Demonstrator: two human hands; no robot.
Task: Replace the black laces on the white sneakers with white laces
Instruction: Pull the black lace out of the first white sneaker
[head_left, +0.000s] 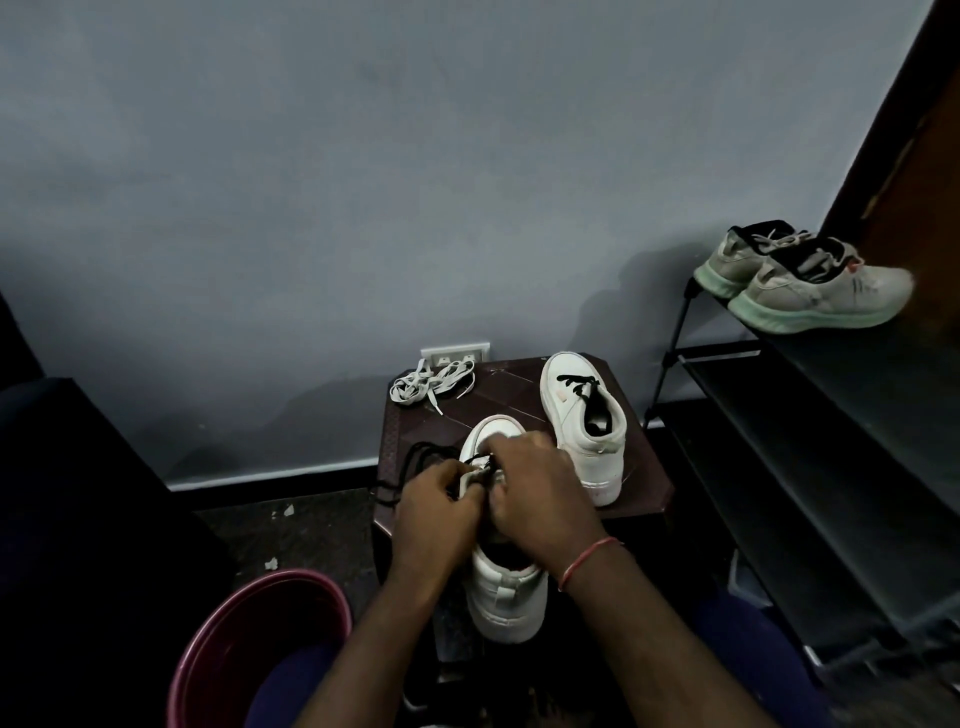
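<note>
A white sneaker (506, 597) lies toe-away on the near edge of a small dark brown stool (644, 483). Both my hands cover its lacing area. My left hand (434, 506) pinches the black lace (415, 457), whose loose loops trail off to the left of the toe. My right hand (540, 488) grips the sneaker's upper over the tongue. The second white sneaker (582, 415) stands at the stool's back right with black lace in its upper eyelets. A bundle of white laces (434, 382) rests at the stool's back left corner.
A maroon bucket (260, 639) stands on the floor at lower left. A black shoe rack (810, 441) on the right carries a pair of grey sneakers with green soles (810, 283). A grey wall with a socket plate (457, 353) rises right behind the stool.
</note>
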